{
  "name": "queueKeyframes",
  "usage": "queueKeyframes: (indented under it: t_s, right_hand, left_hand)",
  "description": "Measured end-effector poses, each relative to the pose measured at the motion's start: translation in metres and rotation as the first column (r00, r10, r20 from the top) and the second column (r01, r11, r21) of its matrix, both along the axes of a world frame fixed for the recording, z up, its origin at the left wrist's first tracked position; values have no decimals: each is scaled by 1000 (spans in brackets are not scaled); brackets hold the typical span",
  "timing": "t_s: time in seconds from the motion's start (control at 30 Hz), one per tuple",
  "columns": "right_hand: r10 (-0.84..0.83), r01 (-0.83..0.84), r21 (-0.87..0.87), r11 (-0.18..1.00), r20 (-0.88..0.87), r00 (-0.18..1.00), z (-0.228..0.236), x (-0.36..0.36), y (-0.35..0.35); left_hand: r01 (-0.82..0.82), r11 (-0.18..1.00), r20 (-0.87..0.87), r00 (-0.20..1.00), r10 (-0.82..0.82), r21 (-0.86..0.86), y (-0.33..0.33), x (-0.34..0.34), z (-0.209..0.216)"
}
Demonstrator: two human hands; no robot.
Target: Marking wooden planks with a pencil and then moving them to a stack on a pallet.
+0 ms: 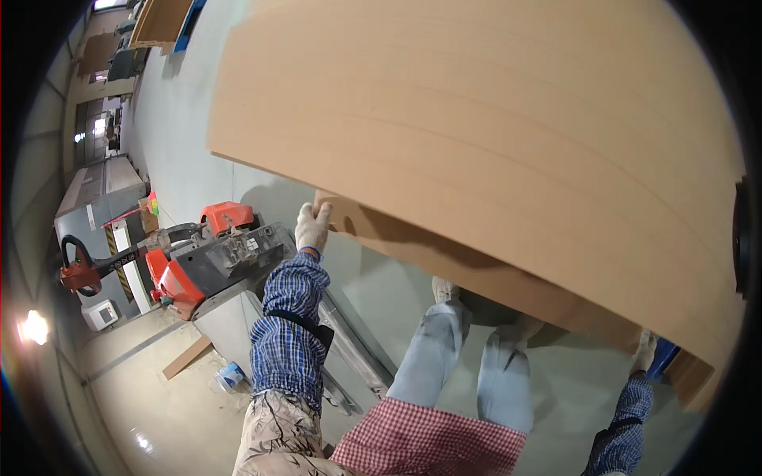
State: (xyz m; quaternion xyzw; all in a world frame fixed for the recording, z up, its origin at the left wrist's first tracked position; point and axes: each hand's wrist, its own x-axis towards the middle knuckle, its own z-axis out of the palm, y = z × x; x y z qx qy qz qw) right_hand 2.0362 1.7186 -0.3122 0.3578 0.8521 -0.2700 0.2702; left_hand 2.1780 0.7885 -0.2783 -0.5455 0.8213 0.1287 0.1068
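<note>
A large flat brown cardboard sheet [476, 135] fills the upper and right part of the view. Beneath its near edge shows a second cardboard panel [444, 266], partly in shadow; whether the two are joined I cannot tell. My left hand [312, 228], in a whitish glove, pinches the left end of this lower panel. Far to the right, my gloved right hand [644, 351] grips the cardboard along its near edge, its fingers partly hidden. Both arms reach forward in blue checked sleeves.
An orange and grey pallet truck [214, 254] with a black handle stands at the left. Metal bars [353, 341] lie beside my left arm. A cardboard strip [188, 357] and a blue-and-clear container [230, 376] are at lower left. Brown boards [689, 381] show at far right.
</note>
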Motion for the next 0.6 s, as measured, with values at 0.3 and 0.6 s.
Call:
queueKeyframes:
  t_s: [0.3, 0.6]
  right_hand:
    - [-42, 42, -38, 998, -3, 999, 5, 2, -27]
    - [-40, 40, -94, 995, 2, 999, -13, 4, -34]
  left_hand:
    - [299, 947, -35, 954, -297, 115, -126, 76, -75]
    - [601, 788, 48, 798, -600, -138, -133, 63, -26]
